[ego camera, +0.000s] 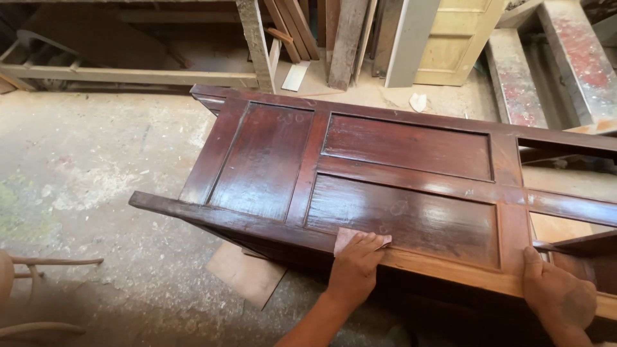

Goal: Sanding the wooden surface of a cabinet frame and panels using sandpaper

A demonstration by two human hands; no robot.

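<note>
While the left hand (pixel 355 266) is pressing a small sheet of sandpaper (pixel 357 238) flat under its fingers on the near rail, the right hand (pixel 558 297) is clamping that rail's edge. Both are resting on a dark red panelled door (pixel 398 183) that is lying flat above a dusty concrete floor (pixel 96 193), with pale boards (pixel 411 38) leaning behind.

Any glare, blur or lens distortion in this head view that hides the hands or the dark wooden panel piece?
Head view: sharp overall, no motion blur; soft glare streaks on the varnished panel; wide-angle bending at the edges; left hand with its sandpaper evenly lit; right hand partly cut by the frame's bottom edge.
</note>
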